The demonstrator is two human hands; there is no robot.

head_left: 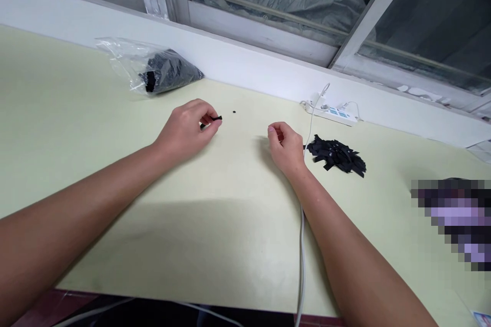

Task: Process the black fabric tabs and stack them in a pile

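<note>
My left hand (187,125) pinches a short black fabric strip (217,118) between thumb and fingers, above the pale green table (199,245). One end of the strip pokes out past the fingertips. A small dark round piece (234,112) lies on the table just beyond that hand. My right hand (286,145) is closed, thumb against curled fingers; whatever it may hold is hidden. To its right is a loose pile of black fabric strips (337,156), with a few small pale marks on them.
A clear plastic bag (169,71) with black pieces inside lies at the back left. A white power strip (332,112) sits by the wall, its white cable (302,255) running under my right forearm to the front edge. Something pixelated (456,214) is at far right.
</note>
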